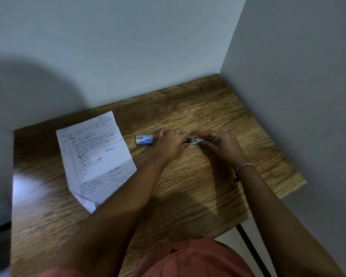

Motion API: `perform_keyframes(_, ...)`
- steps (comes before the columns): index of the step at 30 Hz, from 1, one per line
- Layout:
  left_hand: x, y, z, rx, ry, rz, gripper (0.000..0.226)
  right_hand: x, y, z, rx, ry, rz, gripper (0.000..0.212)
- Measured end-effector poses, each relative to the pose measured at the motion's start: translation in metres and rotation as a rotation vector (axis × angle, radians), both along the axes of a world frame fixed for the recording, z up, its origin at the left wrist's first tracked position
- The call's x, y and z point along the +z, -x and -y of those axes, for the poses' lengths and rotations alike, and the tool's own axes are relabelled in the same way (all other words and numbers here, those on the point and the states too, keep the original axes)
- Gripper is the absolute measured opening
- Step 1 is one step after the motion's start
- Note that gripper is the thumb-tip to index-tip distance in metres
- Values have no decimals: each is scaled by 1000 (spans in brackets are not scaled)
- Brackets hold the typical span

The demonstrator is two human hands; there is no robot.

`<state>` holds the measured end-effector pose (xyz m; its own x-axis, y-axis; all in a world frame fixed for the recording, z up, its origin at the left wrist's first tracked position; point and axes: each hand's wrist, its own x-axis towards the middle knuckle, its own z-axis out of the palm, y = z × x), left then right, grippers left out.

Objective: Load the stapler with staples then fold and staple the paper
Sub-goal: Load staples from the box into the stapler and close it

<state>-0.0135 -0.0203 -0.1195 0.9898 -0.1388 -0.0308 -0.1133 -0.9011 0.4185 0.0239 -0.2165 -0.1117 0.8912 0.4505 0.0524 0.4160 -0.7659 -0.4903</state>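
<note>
A small metal stapler point(197, 141) lies low over the wooden table point(198, 186), near its middle. My left hand point(171, 143) grips the stapler's left end, and my right hand point(222, 145) grips its right end; only the silver middle part shows between them. A small blue and white staple box point(144, 140) sits just left of my left hand. A lined sheet of handwritten paper point(97, 158) lies flat at the table's left, its near corner folded over.
The table stands in a corner, with grey walls point(288, 86) behind and to the right. Its right edge point(296, 188) and a black metal leg point(248, 240) show at lower right. My pink clothing fills the bottom edge.
</note>
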Motion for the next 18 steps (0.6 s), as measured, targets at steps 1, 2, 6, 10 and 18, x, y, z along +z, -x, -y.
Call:
perform_keyframes(1,0,0,0,-2,2,0,26,2,0,0,5,24,14,30)
perform_keyframes(2,0,0,0,-3,5,2,26,3,-1,-1,14,57,25,32)
perform_keyframes(6,-1,1,0,1,4,5,25,10,-5,-3,62,179,53,36)
perform_keyframes(10,-1,0,-1,-1,-2,6,25,9,-4,-4,86,177,58,37)
perform_keyframes(18,2,-1,0,-1,-24,-4,26,2,0,7,70,52,4,42)
